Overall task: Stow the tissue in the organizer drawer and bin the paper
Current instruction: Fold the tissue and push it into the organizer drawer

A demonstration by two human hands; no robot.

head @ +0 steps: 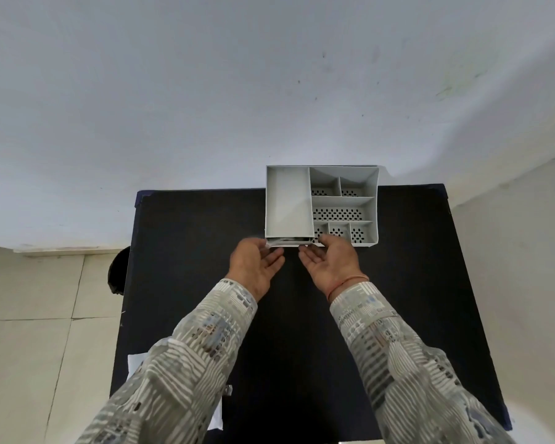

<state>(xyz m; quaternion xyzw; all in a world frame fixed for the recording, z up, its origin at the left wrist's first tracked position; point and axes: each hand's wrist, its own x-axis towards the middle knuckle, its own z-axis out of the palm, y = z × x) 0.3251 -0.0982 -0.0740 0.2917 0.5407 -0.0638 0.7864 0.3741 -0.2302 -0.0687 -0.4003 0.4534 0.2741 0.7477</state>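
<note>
A grey desk organizer (289, 200) with several compartments stands at the far edge of a black table (189, 251). Its drawer (288, 242) at the lower front left shows as a thin slot, with something pale inside that I cannot make out. My left hand (253, 267) and my right hand (330, 264) are at the drawer front, palms facing each other, fingers apart, fingertips touching or nearly touching the drawer. Neither hand holds anything. A white paper (135, 363) lies at the table's near left edge, mostly hidden under my left sleeve.
A dark round bin (117, 270) sits on the tiled floor to the left of the table, partly hidden by the table edge. A white wall rises right behind the organizer. Bare black tabletop stretches between my arms and to the left.
</note>
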